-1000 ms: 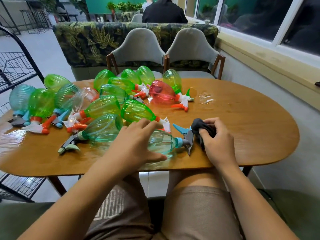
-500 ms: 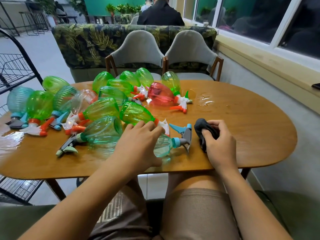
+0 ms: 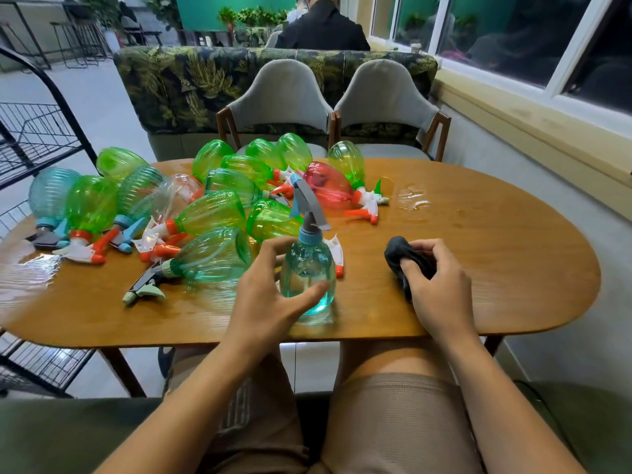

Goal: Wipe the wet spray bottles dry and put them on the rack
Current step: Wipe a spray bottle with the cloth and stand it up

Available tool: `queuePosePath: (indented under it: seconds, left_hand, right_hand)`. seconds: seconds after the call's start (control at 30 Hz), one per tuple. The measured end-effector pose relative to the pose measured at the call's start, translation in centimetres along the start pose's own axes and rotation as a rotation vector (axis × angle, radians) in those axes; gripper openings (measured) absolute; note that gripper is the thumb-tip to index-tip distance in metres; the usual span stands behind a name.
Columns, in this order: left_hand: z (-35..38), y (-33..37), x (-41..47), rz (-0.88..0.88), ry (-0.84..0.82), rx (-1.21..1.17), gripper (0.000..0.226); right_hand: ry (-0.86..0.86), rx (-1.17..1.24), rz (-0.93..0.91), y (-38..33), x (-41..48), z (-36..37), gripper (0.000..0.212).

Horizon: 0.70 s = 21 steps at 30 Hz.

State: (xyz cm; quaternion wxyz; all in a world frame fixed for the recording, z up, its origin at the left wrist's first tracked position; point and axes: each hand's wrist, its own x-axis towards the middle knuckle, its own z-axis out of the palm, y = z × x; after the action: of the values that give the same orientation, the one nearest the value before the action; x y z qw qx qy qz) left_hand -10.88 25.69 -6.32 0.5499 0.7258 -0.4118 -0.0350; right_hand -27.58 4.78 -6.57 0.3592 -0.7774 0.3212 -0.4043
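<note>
**A:** Which one is in hand?

**B:** The teal spray bottle, upright on the table. The left hand has thumb and fingers curled round its body. Just right of that bottle, the right hand is clenched on a dark cloth, which isn't touching it.

**A:** How far along?

**B:** Early, I'd judge. A heap of bottles lies behind and left of that bottle, with a puddle behind it to the right. On the wire rack, far left of it, no bottle shows on the shelves in view.

**A:** Anything inside the bottles?

**B:** They're see-through, but I can't tell.
</note>
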Motion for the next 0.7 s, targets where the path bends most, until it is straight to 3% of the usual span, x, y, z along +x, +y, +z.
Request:
queuePosePath:
  seconds: [0.13, 0.4, 0.53, 0.7]
  left_hand:
    - [0.3, -0.7, -0.5, 0.002, -0.003, -0.011, 0.074]
    - [0.4, -1.4, -0.3, 0.059, 0.036, 0.084, 0.078]
    - [0.2, -1.4, -0.4, 0.066, 0.045, 0.068, 0.078]
    - [0.2, -1.4, -0.5, 0.078, 0.042, 0.037, 0.073]
  right_hand:
    - [-0.084, 0.02, -0.097, -1.3, -1.0, 0.5, 0.026]
    - [-0.122, 0.062, -0.501, -7.0, -1.7, 2.5, 0.039]
    - [-0.217, 0.105, -0.487, -7.5, -2.0, 3.4, 0.045]
    - [-0.205, 0.056, -0.339, -4.6, -3.6, 3.5, 0.038]
